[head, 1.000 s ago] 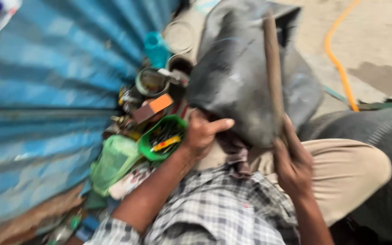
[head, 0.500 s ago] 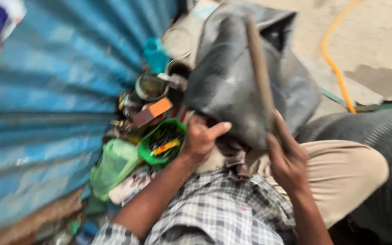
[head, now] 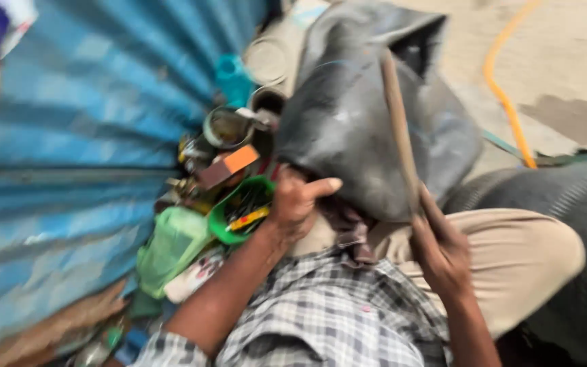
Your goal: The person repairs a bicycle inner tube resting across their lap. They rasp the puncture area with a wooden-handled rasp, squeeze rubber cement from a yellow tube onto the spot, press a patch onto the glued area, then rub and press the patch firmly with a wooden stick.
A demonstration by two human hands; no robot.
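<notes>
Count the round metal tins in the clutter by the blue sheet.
2 clear: one open tin beside the orange block, and another tin just behind it, against the black rubber tube. The picture is blurred, and more may lie hidden in the pile.

Left of the folded black rubber tube (head: 368,129), tins, a green plastic bowl (head: 229,217) and a crumpled green bag (head: 171,248) crowd against the blue corrugated metal wall (head: 69,156). Bare concrete ground (head: 565,61) lies open beyond, crossed by an orange hose (head: 504,102).
</notes>
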